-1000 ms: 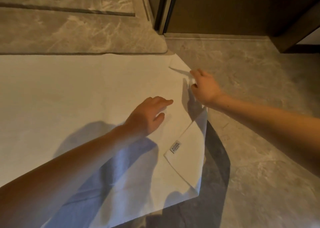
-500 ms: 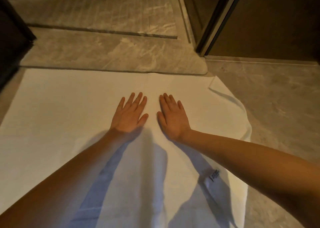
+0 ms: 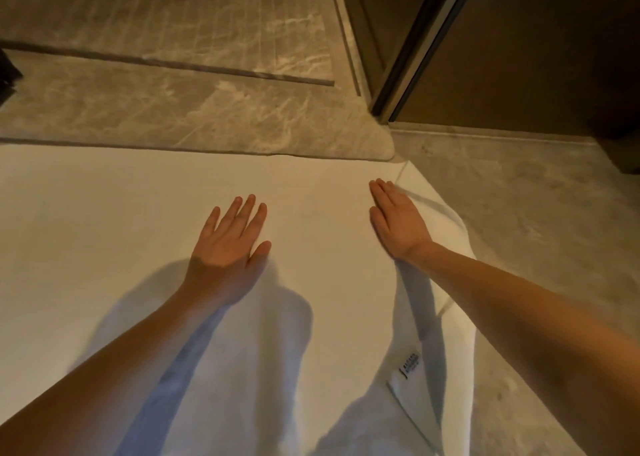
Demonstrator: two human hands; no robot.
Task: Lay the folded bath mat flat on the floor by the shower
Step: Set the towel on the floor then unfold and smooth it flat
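The white bath mat (image 3: 104, 233) lies spread on the floor, its far edge along the raised marble step of the shower (image 3: 180, 109). My left hand (image 3: 230, 244) rests flat on the mat's middle, fingers spread. My right hand (image 3: 398, 220) presses flat near the mat's right edge, fingers together. The right edge is still folded over, with a fold line running from the far corner down to a small label (image 3: 410, 365). Neither hand holds anything.
A dark door frame (image 3: 415, 46) and brown wall panel stand at the far right of the step. Grey marble floor (image 3: 540, 233) extends right of the mat. A dark object (image 3: 7, 74) sits at the far left edge.
My right hand let go of the folded corner, came to the middle beside my left, then slid right toward the mat's edge. My left hand stayed flat on the middle.
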